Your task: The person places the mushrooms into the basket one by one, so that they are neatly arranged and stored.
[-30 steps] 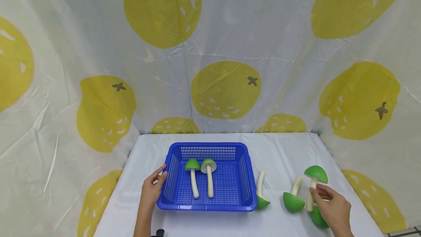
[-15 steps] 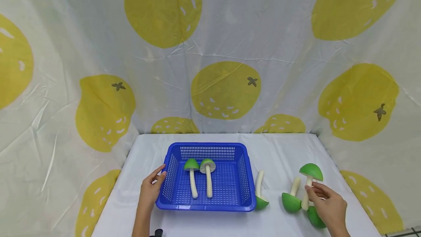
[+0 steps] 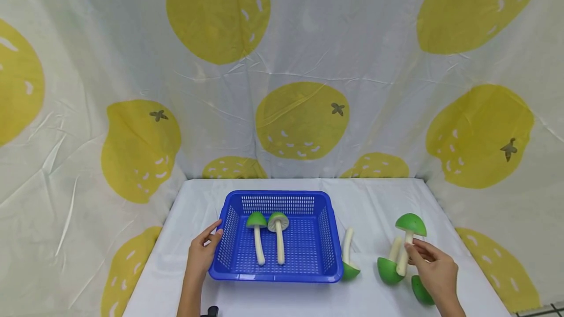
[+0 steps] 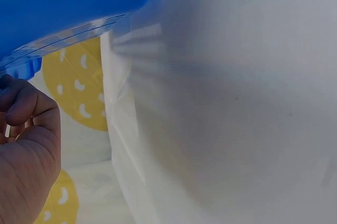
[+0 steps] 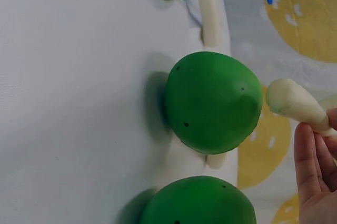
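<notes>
In the head view my left hand (image 3: 203,253) grips the left rim of a blue plastic basket (image 3: 273,278); the left wrist view shows its fingers curled at the basket's edge. Two toy mushrooms with green caps and white stems, one on the left (image 3: 258,243) and one on the right (image 3: 280,243), lie inside. At the right, my right hand (image 3: 434,273) pinches the stem of another toy mushroom (image 3: 411,224), held cap up above the table. Its stem end hangs over a lying mushroom (image 3: 388,271); in the right wrist view that stem end (image 5: 295,101) is apart from the green caps.
A mushroom (image 3: 350,270) lies against the basket's right side, and another green cap (image 3: 421,290) is beneath my right hand. White cloth (image 3: 365,204) covers the table. Lemon-printed curtains (image 3: 304,121) hang behind and at both sides. A small black object (image 3: 213,311) shows at the bottom edge.
My right hand has moved left and slightly up with the mushroom, away from the cap lying beneath it. My left hand and the basket have stayed put.
</notes>
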`<state>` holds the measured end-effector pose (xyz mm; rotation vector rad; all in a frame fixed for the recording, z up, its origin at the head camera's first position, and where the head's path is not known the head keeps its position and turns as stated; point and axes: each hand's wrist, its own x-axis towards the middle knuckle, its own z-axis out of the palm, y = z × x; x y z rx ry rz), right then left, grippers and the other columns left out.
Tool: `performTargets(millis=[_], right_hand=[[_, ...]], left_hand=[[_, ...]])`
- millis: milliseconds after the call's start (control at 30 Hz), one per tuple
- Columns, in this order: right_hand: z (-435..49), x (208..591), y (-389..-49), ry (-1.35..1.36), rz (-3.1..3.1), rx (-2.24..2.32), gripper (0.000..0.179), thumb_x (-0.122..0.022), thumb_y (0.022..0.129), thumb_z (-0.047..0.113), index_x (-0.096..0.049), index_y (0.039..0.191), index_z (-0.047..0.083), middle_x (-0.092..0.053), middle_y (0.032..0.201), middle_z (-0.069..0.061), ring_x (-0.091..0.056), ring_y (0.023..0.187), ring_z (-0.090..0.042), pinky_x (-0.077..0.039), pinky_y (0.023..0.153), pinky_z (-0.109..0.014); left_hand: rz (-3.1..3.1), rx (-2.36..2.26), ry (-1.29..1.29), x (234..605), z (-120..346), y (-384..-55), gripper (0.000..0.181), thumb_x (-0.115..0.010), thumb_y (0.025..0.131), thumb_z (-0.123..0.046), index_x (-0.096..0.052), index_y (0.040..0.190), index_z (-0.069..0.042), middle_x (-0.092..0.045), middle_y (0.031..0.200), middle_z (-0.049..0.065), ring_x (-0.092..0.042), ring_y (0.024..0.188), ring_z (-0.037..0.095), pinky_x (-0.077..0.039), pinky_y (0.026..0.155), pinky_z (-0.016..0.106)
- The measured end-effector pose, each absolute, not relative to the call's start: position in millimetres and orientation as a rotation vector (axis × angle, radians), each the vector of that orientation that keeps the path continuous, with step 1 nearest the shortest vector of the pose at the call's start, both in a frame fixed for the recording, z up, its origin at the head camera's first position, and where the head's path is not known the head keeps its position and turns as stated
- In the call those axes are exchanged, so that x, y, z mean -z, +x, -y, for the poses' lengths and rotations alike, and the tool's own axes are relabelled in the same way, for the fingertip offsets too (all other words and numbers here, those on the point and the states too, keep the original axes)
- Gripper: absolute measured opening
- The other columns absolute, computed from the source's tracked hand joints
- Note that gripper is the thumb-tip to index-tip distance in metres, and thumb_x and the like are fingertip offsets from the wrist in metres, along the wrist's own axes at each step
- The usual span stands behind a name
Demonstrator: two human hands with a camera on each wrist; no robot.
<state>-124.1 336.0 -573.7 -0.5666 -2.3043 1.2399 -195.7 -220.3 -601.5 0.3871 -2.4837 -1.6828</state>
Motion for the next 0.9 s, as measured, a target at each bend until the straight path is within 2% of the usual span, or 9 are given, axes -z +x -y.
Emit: performTargets(millis=[233,367,467,700,900], right_hand=[[-332,567,-127,-0.541,2.301,-1.245,0.035,-0.077,0.084,0.024,-0.072,0.109,0.0,-0.062,0.071,0.027,-0.064,0.052,-0.001,-0.052,0.052,-0.02],[-328,562,-129,-0.534,2.289,-1.27,0.035,-0.077,0.084,0.025,-0.072,0.109,0.001,-0.068,0.074,0.017,-0.065,0.054,-0.003,-0.052,0.053,-0.019],[-324,558,-130,-0.536,2.287,-1.292,0.034,-0.077,0.084,0.025,-0.073,0.109,0.002,-0.072,0.076,0.009,-0.066,0.055,-0.004,-0.052,0.054,-0.019],[-309,547,-137,-0.488,2.317,-1.369,0.037,-0.074,0.086,0.031,-0.072,0.112,0.004,-0.071,0.076,0.015,-0.067,0.059,-0.008,-0.051,0.058,-0.018],[-295,543,-146,-0.399,2.281,-1.433,0.034,-0.075,0.086,0.028,-0.072,0.111,0.005,-0.074,0.083,0.003,-0.068,0.06,-0.01,-0.052,0.06,-0.021]], left_hand=[[2.51,1.676,0.408,599,220,-195,0.047,-0.059,0.088,-0.059,-0.061,0.129,-0.038,-0.056,0.088,0.004,-0.048,0.085,0.018,-0.041,0.069,0.026],[2.509,1.678,0.409,600,220,-195,0.047,-0.06,0.087,-0.06,-0.061,0.129,-0.038,-0.056,0.087,0.004,-0.047,0.086,0.018,-0.04,0.068,0.026],[2.505,1.68,0.402,600,220,-195,0.046,-0.06,0.088,-0.059,-0.061,0.128,-0.038,-0.057,0.087,0.004,-0.049,0.085,0.018,-0.041,0.068,0.026],[2.496,1.683,0.421,599,220,-195,0.046,-0.061,0.087,-0.06,-0.062,0.128,-0.038,-0.059,0.091,0.006,-0.054,0.082,0.018,-0.046,0.067,0.027],[2.486,1.683,0.425,600,220,-195,0.043,-0.062,0.087,-0.058,-0.063,0.126,-0.04,-0.059,0.089,0.005,-0.054,0.08,0.018,-0.046,0.067,0.027]])
